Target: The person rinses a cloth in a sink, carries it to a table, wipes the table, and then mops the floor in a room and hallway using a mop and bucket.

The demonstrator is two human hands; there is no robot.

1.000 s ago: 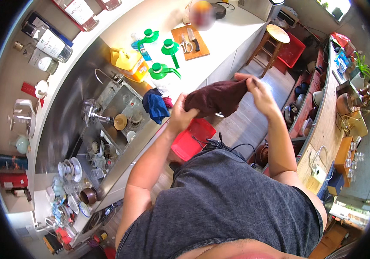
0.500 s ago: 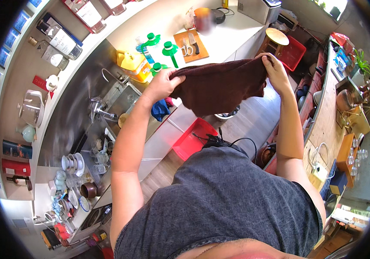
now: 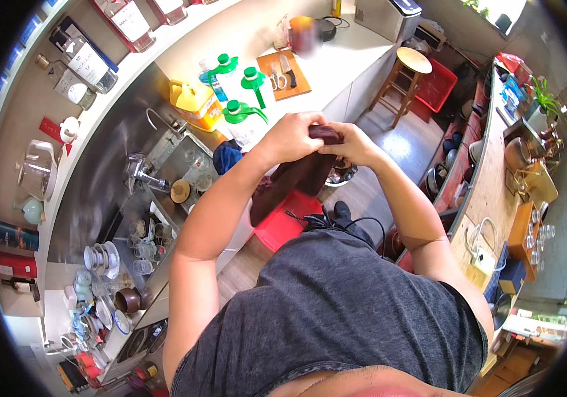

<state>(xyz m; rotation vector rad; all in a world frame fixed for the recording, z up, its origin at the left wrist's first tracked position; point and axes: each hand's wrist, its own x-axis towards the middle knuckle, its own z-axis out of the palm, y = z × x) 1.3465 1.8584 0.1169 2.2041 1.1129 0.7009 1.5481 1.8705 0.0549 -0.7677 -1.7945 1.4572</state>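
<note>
A dark brown cloth (image 3: 290, 182) hangs in folds from both my hands, in front of my body. My left hand (image 3: 294, 137) grips its top edge, fingers closed. Right beside it, my right hand (image 3: 353, 143) pinches the same upper part of the cloth, so the two hands meet. The cloth's lower end drapes over the view of a red plastic bin (image 3: 277, 228) on the floor. Whether it touches the bin I cannot tell.
To the left runs a sink counter with a faucet (image 3: 144, 173) and a yellow jug (image 3: 194, 106). A cutting board (image 3: 293, 85) carries a knife and scissors. A wooden stool (image 3: 413, 61) stands at the far right, and a wooden counter (image 3: 478, 198) lines the right side.
The cloth was stretched wide between my hands; now they have come together and it hangs folded. My right hand has moved left and slightly down.
</note>
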